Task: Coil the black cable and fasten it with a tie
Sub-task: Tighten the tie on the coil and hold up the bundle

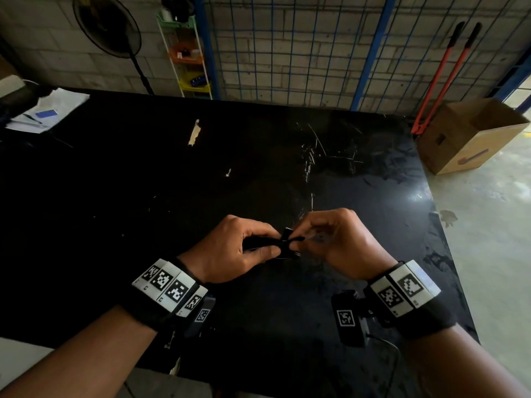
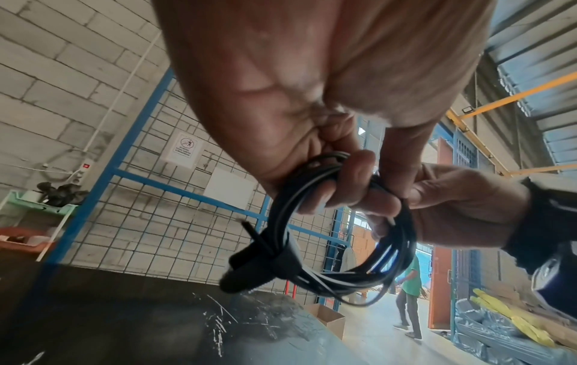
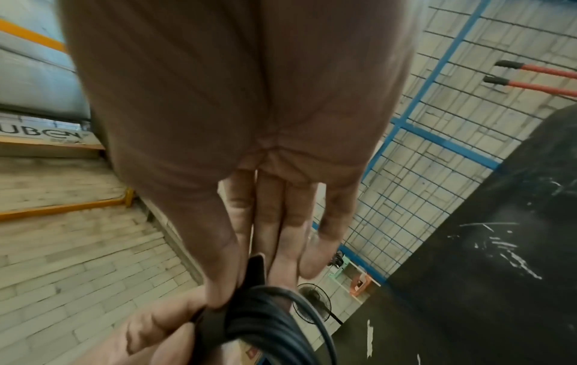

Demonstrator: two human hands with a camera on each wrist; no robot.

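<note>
Above the desk's [image 1: 172, 173] near edge, the left hand [image 1: 230, 251] grips the coiled black cable [image 2: 343, 266]; the right hand [image 1: 336, 242], just rightward, pinches the tie's [image 1: 287, 237] tail, which lies left-to-right between them.

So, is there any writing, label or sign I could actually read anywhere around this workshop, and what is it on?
"UBEN": pale letters on a dark signboard, cut off at its left, in the right wrist view.
White wall notice with a red prohibition circle: wording too small to read.
Black-and-white square marker tags on the wristbands: patterns, not words.
Brown cardboard box: red mark, no legible text.
</note>
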